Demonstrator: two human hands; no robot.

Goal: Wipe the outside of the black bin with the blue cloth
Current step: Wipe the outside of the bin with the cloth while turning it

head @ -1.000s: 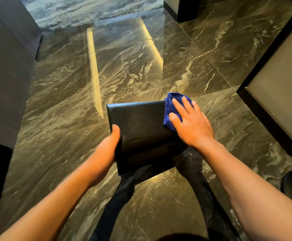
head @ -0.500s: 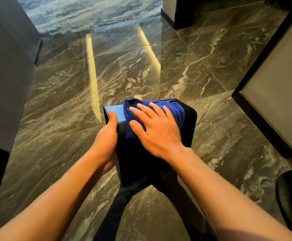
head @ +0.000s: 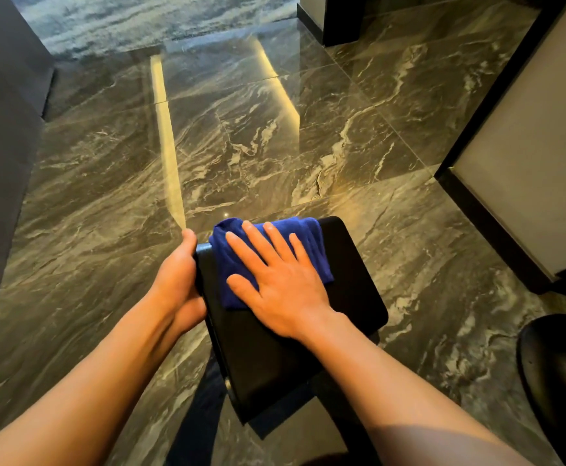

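The black bin point(head: 352, 287) is tipped toward the person above the marble floor point(head: 275, 146), 1 broad side facing up, and the blue cloth point(head: 227, 257) lies on the far part of that face. The right hand point(head: 281, 290) rests flat on the cloth, fingers spread and open, pressing rather than gripping. The left hand point(head: 177, 284) is curled around the bin's left edge, thumb up along the corner, steadying it. To wipe well here, I would keep the palm flat and the pressure even, draw the cloth in overlapping strokes toward the near end, and carry it over the rounded edges. The left grip should stay firm, since a glossy floor could let the tilted bin slide.
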